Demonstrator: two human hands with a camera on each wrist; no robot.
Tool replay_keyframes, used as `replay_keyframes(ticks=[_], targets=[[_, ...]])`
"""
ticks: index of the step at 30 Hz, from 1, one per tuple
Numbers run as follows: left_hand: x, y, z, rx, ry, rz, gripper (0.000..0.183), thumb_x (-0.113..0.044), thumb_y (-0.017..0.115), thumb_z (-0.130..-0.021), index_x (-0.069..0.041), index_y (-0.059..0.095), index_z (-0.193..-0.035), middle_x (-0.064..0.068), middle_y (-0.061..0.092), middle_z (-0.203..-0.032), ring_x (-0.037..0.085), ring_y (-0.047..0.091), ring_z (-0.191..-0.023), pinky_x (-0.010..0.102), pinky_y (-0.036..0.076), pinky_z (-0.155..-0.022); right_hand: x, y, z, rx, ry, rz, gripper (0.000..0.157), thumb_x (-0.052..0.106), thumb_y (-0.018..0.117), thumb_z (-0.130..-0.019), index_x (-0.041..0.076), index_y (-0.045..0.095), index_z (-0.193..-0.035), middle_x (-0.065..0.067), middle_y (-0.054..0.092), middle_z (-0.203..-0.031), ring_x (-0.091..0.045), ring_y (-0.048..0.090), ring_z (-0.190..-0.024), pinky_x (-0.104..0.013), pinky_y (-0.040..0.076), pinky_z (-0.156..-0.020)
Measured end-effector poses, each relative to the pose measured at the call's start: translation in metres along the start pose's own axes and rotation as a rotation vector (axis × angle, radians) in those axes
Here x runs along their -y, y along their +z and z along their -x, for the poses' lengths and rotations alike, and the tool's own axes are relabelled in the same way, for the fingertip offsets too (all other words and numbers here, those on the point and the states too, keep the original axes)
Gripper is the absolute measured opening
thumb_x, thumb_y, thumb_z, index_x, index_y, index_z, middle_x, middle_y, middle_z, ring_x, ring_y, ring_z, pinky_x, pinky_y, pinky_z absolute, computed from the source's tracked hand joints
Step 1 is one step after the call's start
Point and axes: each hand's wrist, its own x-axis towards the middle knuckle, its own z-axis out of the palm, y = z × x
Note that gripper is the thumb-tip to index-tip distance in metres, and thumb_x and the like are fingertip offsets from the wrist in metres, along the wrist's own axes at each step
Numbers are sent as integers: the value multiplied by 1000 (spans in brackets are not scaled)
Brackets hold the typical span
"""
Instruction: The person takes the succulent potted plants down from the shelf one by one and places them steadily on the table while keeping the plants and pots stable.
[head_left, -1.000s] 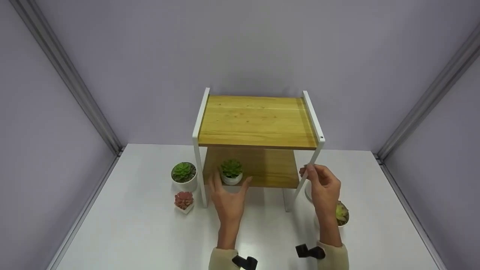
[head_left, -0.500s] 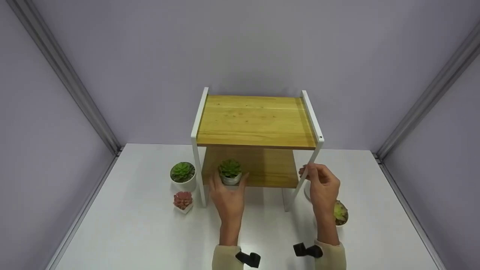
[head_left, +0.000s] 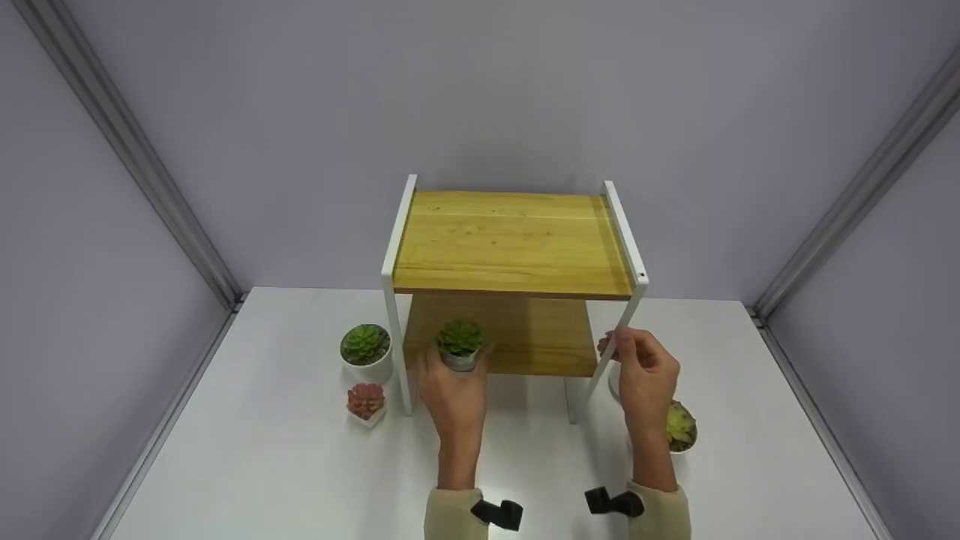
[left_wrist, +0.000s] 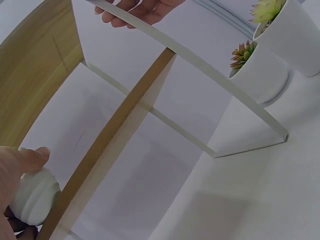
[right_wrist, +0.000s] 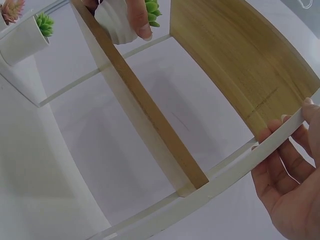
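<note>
My left hand (head_left: 454,401) grips a small white pot with a green succulent (head_left: 460,337), its fingers and thumb round the sides. This pot is at the front left of the lower board (head_left: 540,337) of a two-tier wooden shelf with a white frame. In the left wrist view the ribbed white pot (left_wrist: 35,197) shows under my thumb, close to the board's edge; whether it rests on the board I cannot tell. With thumb and fingers, my right hand (head_left: 649,379) holds the shelf's right front post (right_wrist: 240,172), well apart from the pot.
Left of the shelf stand a green succulent in a white pot (head_left: 366,349) and a pink succulent (head_left: 366,401) in a small white pot. On the right, a yellow-green succulent (head_left: 680,426) is partly behind my right arm. The wooden top board (head_left: 510,240) spans the frame.
My left thumb and fingers have closed in from a wide spread onto the succulent's pot. The right hand has stayed on the post.
</note>
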Motion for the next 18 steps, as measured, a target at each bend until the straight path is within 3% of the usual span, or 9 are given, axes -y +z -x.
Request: replay_keyframes(ticks=[18], targets=[[-3,-7,-4,84,-68,-20,78,-32,96,-76,8,62,-134,25,68,-123,44,65,-119,61,53,-102,2,1,1,1,3,23,30,23,64,-106,-4,76,-99,2,77,-84,-12,75,-81,-23,63,-82]])
